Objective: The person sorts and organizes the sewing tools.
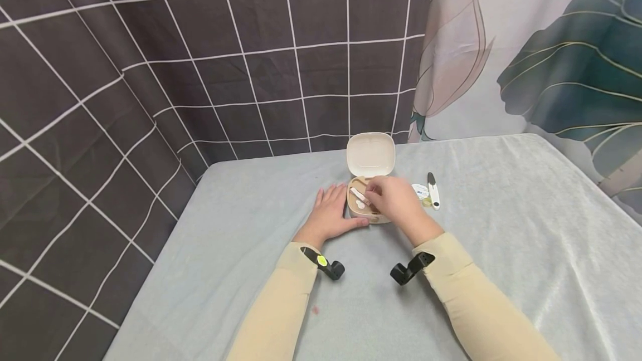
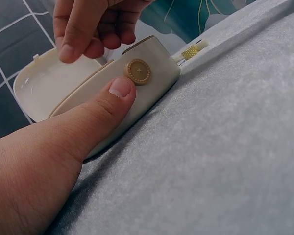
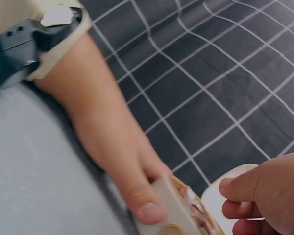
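Observation:
A small cream-coloured case (image 1: 353, 213) with a round tan button on its front stands with its lid (image 1: 371, 154) raised. My left hand (image 1: 328, 215) lies against its left side, fingers straight, with the thumb touching the front beside the button (image 2: 138, 72). Over the open case hovers my right hand (image 1: 398, 199), its fingers loosely bent. Nothing shows between those fingers (image 3: 242, 188) in either wrist view. Inside the case lie a narrow whitish strip (image 1: 359, 195) and a small white piece (image 1: 360, 204). My right hand covers part of the interior.
Right of the case are a round white packet (image 1: 420, 190) with blue print, a small yellowish item (image 1: 427, 202) and a slim black-and-white tool (image 1: 433, 191). They lie on a pale grey cloth (image 1: 241, 227). A dark curtain with white grid lines (image 1: 266, 77) hangs behind.

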{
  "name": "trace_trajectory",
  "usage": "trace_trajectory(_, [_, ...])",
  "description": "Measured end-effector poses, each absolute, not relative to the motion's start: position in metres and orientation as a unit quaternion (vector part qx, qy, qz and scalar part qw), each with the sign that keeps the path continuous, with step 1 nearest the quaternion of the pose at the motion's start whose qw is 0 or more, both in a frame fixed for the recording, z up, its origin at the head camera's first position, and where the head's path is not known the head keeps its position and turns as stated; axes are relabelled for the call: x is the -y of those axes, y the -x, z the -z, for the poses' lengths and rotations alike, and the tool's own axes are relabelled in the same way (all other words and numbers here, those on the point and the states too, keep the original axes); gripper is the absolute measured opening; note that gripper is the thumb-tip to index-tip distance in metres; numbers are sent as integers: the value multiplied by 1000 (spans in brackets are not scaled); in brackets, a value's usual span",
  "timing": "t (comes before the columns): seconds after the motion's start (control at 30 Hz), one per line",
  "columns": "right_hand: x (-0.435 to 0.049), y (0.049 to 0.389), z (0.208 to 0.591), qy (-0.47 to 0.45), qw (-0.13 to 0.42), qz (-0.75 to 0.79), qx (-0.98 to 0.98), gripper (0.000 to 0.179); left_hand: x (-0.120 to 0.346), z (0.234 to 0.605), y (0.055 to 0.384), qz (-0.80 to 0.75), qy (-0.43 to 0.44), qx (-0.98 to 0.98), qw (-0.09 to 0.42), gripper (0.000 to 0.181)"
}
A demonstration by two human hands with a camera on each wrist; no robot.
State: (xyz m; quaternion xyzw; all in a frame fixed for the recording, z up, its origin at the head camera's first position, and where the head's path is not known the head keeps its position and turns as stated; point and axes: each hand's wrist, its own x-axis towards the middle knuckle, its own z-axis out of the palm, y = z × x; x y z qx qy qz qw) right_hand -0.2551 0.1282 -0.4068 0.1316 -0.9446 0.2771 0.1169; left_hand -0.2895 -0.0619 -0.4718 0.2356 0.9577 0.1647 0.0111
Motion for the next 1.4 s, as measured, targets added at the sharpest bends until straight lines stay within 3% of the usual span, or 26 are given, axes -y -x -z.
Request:
trace_trajectory(0.43, [-188, 262, 391, -57, 122, -333, 933, 19, 63, 472, 291, -164, -242, -956, 8, 109])
trace_trajectory(0.97, [-234, 266, 399, -38, 43, -322, 945, 28, 62, 475, 293, -158, -238, -958, 4, 110])
trace_trajectory(1.4, [-242, 268, 407, -67, -29, -313, 947, 22, 63, 473, 292, -163, -241, -957, 4, 110])
